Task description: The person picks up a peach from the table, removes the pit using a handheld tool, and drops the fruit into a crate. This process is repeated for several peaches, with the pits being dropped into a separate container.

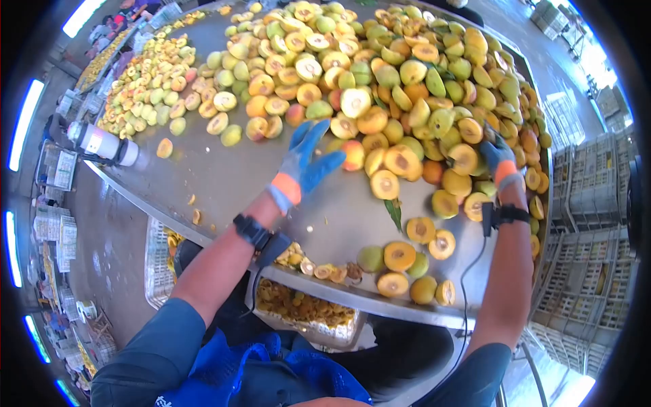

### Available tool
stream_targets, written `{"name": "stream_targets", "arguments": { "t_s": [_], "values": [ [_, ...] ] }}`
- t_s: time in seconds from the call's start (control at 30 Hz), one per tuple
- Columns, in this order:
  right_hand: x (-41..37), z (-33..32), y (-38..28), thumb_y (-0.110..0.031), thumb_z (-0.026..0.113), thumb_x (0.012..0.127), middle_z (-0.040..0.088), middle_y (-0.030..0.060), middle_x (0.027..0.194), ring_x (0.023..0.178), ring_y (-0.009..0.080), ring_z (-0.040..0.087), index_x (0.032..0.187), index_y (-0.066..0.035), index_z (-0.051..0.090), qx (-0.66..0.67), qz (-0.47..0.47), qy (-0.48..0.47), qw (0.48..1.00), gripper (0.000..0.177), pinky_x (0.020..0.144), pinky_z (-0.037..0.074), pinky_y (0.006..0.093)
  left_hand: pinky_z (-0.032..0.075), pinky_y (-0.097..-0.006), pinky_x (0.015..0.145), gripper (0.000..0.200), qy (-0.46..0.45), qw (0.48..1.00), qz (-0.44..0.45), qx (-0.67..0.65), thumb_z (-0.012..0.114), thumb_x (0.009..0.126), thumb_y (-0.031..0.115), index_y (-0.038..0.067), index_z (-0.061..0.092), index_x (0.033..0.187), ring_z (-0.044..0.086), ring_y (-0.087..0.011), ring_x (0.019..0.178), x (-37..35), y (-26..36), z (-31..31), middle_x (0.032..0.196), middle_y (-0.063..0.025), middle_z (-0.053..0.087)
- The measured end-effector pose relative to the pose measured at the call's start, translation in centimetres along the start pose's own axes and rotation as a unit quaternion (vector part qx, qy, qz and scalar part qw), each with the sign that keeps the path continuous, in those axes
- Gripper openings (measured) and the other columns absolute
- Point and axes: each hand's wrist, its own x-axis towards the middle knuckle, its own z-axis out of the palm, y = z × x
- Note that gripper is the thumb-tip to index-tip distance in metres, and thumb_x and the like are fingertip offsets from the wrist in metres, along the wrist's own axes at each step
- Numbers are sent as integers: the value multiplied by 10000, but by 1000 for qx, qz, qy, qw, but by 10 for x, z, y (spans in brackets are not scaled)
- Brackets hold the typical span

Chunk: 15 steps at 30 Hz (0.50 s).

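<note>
Loosely spread, a gloved left hand (308, 160) grasps nothing beside halved fruit (385, 184), heaped across the table (237, 173); whether the right hand (499, 153), near the table's right edge, grips any is hidden. Probably light, slick and bruisable, pieces suit gentle skin-side holds.

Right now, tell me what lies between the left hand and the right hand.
The head view shows a heap of fruit, many pieces cut open, between the left hand and right hand.
</note>
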Motion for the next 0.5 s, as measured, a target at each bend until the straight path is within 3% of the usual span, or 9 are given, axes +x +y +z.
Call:
{"name": "stream_targets", "arguments": {
  "t_s": [0.03,0.1,0.13,0.17,0.23,0.3,0.4,0.5],
  "values": [
    [-8,16,-5,-186,706,871,713,12,1081,885,125,630,1321,-80,658,28,36,-27,999,465,806,521,275,425,-450,1114,667,-40,999,-15,15,748,904,421,153,515,1469,424,-389,1399,2,3,11,1536,-232,382],
    [-30,52,-8,-171,699,878,718,31,1184,1007,136,658,1346,-97,648,18,-28,-28,999,476,902,524,287,396,-476,1132,616,-113,991,-42,49,709,925,440,163,546,1450,371,-378,1446,1,10,20,1556,-229,363],
    [-41,68,-14,-198,696,884,715,54,1220,1062,157,663,1344,-97,649,-20,-31,-45,998,474,943,517,300,383,-499,1138,593,-92,985,22,147,728,897,472,177,600,1395,389,-421,1416,-7,5,28,1537,-245,382],
    [-51,75,-18,-224,694,889,712,77,1256,1117,178,669,1343,-97,649,-57,-33,-61,996,473,984,509,314,379,-500,1142,601,-101,983,19,151,735,886,480,173,604,1386,394,-427,1408,-13,7,28,1531,-245,388],
    [-66,95,-27,-330,696,874,687,127,1292,1157,287,667,1351,-140,643,-187,-58,-97,976,516,999,505,351,371,-503,1150,617,-122,978,10,167,748,864,496,164,613,1367,405,-439,1393,-29,9,19,1520,-246,400],
    [-91,114,-49,-314,698,870,673,110,1305,1166,286,660,1347,-145,647,-222,-86,-123,964,509,1000,503,343,367,-503,1159,646,-129,980,35,150,801,808,465,159,621,1348,413,-447,1384,-52,-2,6,1518,-242,399],
    [-117,132,-49,-270,692,878,639,100,1338,1185,283,646,1348,-137,644,-225,-47,-169,958,491,1007,501,338,375,-504,1154,664,-133,975,32,177,830,780,423,159,618,1351,421,-456,1377,-100,5,-20,1519,-242,396],
    [-155,142,-57,-228,702,872,616,91,1359,1192,281,639,1351,-139,638,-188,-97,-196,957,492,1005,503,337,390,-505,1142,685,-111,973,24,201,843,770,389,158,602,1368,431,-463,1371,-136,3,-35,1525,-240,388]
  ]
}}
